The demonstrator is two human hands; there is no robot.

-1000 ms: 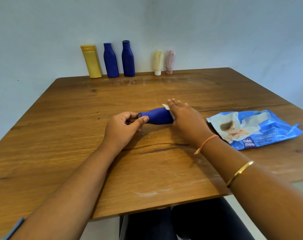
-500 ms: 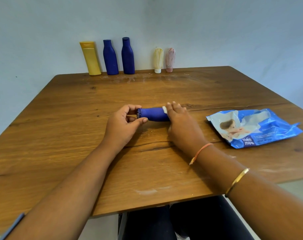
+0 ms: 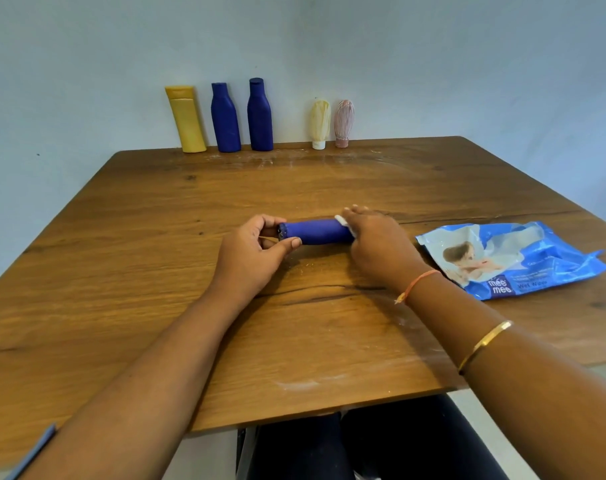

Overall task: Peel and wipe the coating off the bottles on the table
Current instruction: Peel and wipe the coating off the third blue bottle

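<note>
The left hand (image 3: 256,252) has its fingers grasping the left end of the bottle (image 3: 315,231), which lies sideways mid-surface (image 3: 294,341). The right hand (image 3: 377,244) has its fingers clasping a wipe (image 3: 343,223) over the other end. Best to grip firmly, rub lengthwise and rotate between strokes.

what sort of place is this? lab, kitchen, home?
Likely a plain room staged for the task, possibly a home: wooden table against a blank wall, coated bottles lined up at its far edge, a pack of wet wipes.
</note>
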